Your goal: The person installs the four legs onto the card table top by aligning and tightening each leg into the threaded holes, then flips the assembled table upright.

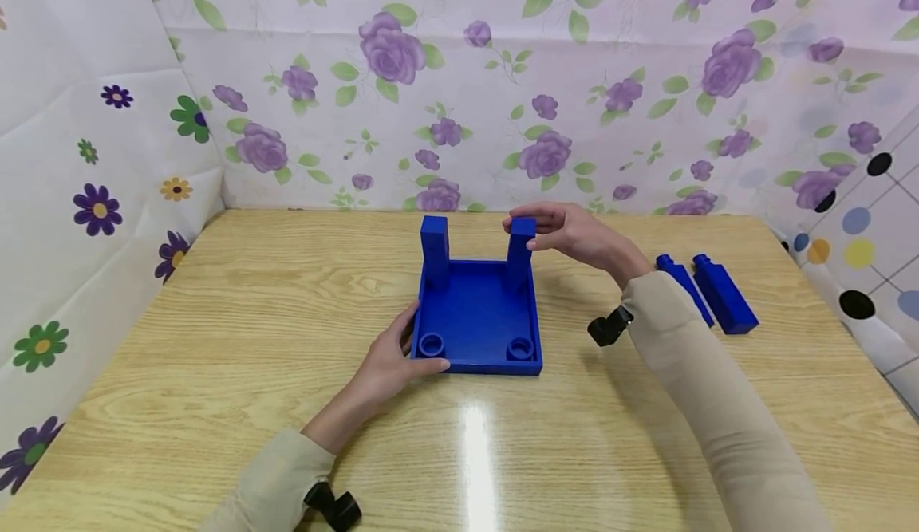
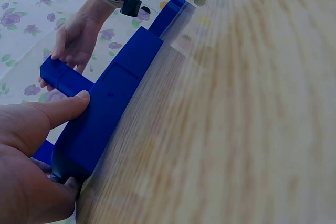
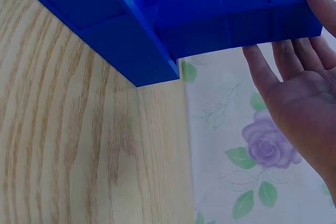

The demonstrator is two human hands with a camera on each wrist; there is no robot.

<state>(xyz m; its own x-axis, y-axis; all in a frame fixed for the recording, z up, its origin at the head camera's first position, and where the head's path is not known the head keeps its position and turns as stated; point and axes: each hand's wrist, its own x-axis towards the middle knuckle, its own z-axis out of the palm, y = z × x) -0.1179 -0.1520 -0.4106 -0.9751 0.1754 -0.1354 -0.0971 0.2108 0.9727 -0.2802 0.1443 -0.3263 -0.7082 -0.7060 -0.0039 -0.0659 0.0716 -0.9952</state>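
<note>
A square blue tabletop with a raised rim [image 1: 477,317] lies upside down on the table. Two blue legs stand upright in its far corners, the left leg [image 1: 435,249] and the right leg [image 1: 518,257]. Round sockets [image 1: 431,345] show in the two near corners. My left hand [image 1: 388,364] grips the near left corner, thumb over the front rim; in the left wrist view the thumb [image 2: 68,107] presses the side wall. Around the top of the far right leg, my right hand [image 1: 570,235] has its thumb on one side and fingers on the other.
Two loose blue legs lie on the wooden table [image 1: 251,301] at the right: one [image 1: 725,294] in full view, the other leg [image 1: 682,281] partly behind the right sleeve. A flowered cloth [image 1: 459,117] hangs along the back edge, with patterned sheets at both sides.
</note>
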